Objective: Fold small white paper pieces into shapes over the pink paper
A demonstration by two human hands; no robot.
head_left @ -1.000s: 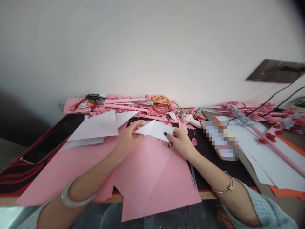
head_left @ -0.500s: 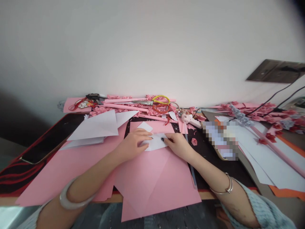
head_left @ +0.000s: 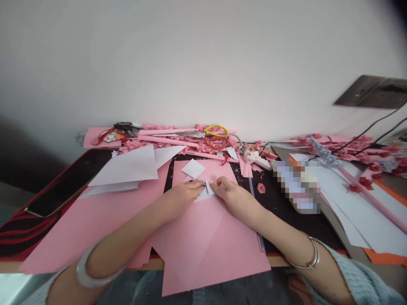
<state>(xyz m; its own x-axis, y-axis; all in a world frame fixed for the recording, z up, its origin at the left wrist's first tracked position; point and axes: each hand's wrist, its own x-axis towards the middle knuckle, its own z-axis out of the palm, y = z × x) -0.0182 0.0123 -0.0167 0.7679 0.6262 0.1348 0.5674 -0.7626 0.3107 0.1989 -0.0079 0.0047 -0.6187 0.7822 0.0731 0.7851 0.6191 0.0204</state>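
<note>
Since the earlier frame the left hand [head_left: 182, 197] has slid inward over the white paper [head_left: 205, 196], which then lay flatter between the hands and now shows a narrow raised fold. The paper lies at the centre of the frame, mostly covered. The left hand's fingers lie across its left part; whether the thumb pinches it is hidden. The right hand [head_left: 235, 199] has its fingers curled at the right edge, touching it; I cannot tell if they grasp it. Just above, a small white square [head_left: 193, 168] rests on the same pink sheet [head_left: 229, 250], which reaches the lower centre. Left of centre, larger white sheets [head_left: 127, 167] lie near a black phone [head_left: 68, 180]. Farther up are scissors [head_left: 202, 135] and, right of them, a glue gun [head_left: 256, 160].
</note>
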